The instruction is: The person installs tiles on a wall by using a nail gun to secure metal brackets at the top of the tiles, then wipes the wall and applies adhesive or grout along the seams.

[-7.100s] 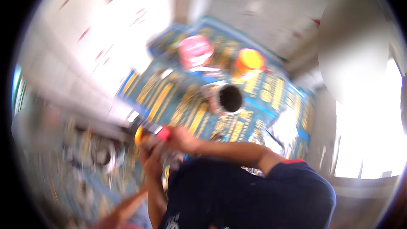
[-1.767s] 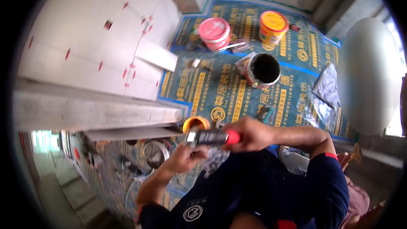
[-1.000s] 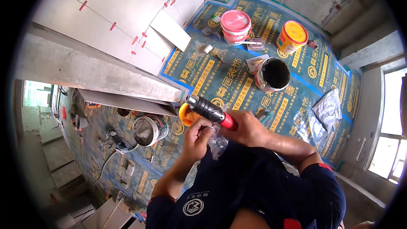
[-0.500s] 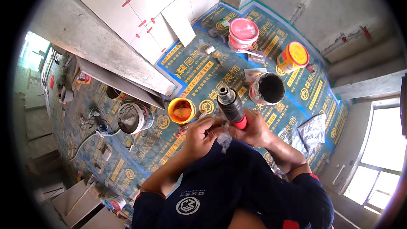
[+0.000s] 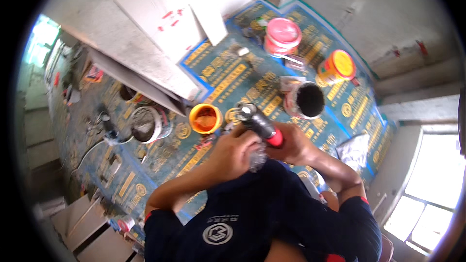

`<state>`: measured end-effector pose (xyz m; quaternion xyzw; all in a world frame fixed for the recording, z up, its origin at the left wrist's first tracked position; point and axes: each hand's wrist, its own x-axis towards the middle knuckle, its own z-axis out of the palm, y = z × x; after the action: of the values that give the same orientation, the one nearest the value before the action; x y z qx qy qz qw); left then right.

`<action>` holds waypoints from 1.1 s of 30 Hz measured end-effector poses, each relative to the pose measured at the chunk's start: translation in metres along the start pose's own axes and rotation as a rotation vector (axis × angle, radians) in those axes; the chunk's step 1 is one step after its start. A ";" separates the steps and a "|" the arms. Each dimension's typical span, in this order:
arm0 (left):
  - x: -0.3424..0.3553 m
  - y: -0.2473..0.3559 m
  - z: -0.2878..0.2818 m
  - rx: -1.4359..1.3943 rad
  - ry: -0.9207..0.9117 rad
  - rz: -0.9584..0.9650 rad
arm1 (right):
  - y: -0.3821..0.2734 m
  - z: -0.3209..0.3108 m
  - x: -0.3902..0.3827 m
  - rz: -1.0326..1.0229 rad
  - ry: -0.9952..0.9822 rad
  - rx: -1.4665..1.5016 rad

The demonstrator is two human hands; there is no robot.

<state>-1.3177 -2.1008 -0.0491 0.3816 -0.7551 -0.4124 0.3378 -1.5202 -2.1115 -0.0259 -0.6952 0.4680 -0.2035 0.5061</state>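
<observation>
Below the middle of the view my right hand [image 5: 292, 144] is closed on a cylindrical black tool [image 5: 260, 123] with a silver tip and red end. The tool is tilted, tip toward the upper left. My left hand [image 5: 234, 153] is closed beside it, pinching crumpled clear plastic [image 5: 256, 162] just below the tool; its fingers reach the tool's body. An open yellow bucket [image 5: 205, 118] with orange contents stands on the floor beyond my left hand.
Printed floor sheeting [image 5: 228, 77] holds a dark-filled bucket [image 5: 309, 102], pink [image 5: 283, 33] and yellow [image 5: 341, 65] lidded buckets, grey-filled bucket [image 5: 144, 125] and foil bag [image 5: 353, 149]. Boards [image 5: 136, 80] lean left; window [image 5: 429, 170] right; another person's arm [image 5: 331, 200] behind my right arm.
The tool has turned from lying crosswise to pointing more up toward me, now leaning slightly left. My left hand has risen against it with the plastic. The view has swung round.
</observation>
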 end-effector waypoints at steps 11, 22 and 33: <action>-0.024 0.000 -0.004 0.257 -0.333 0.074 | -0.010 0.010 -0.008 -0.075 -0.144 -0.088; -0.042 0.037 -0.055 0.010 -0.607 0.192 | -0.020 -0.037 -0.038 -0.218 -0.449 -0.200; -0.067 -0.018 -0.032 -0.781 -0.001 -0.126 | -0.012 -0.006 0.017 -0.344 -0.365 0.174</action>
<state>-1.2543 -2.0623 -0.0647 0.2698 -0.5168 -0.6888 0.4310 -1.5118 -2.1283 -0.0160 -0.7437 0.2246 -0.1974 0.5979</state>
